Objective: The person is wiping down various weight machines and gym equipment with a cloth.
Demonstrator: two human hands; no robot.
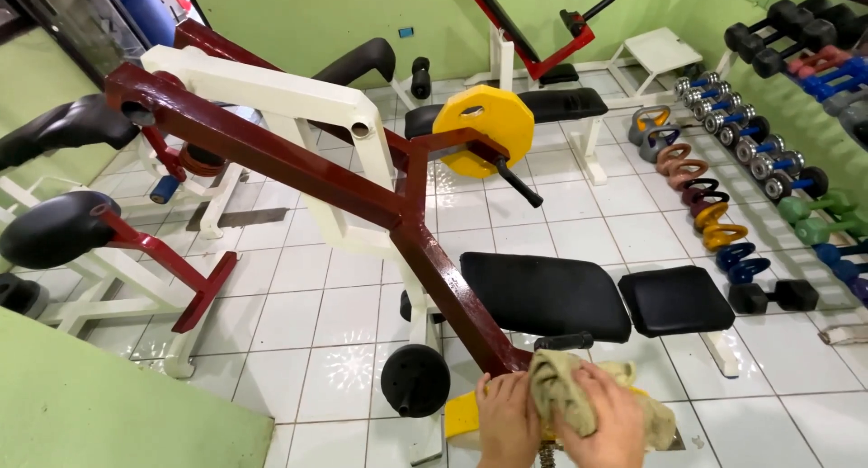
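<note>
Cloth pressed to a gym machine's base

Cloth (565, 391), beige and crumpled, lies at the foot of the dark red machine arm (298, 165), over a yellow plate (461, 416). Right hand (601, 423) grips it with curled fingers; left hand (506, 421) rests flat beside it, touching. Black bench pad (542, 294) sits just behind.
</note>
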